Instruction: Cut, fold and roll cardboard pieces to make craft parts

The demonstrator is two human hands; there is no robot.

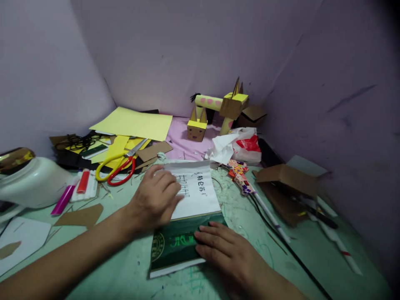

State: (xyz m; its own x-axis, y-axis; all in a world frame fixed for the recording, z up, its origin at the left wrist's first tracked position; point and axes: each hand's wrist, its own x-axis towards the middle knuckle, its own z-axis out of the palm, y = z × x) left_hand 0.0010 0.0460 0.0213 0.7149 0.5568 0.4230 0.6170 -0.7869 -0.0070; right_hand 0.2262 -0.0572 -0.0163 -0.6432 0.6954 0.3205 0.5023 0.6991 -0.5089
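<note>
A flattened milk carton [175, 250] lies on the green table, its dark green band nearest me and a white panel with black Chinese characters beyond. My right hand [228, 250] rests on the green band with its fingers stretched out. Over the left side of the white panel is my left hand [158, 196], its fingers loosely bent and the thumb apart from them. Nothing shows in its grasp, though some fingertips are hidden. Red-and-yellow scissors [121, 164] lie left of this hand, beside brown cardboard scraps [153, 153].
A white teapot [37, 183] and glue sticks [83, 185] stand at left. Yellow paper [134, 123], cardboard animal models [196, 130] and a tissue pack [246, 146] are at the back. A patterned glue gun [239, 177] with a black cable and an open cardboard box [286, 179] occupy the right.
</note>
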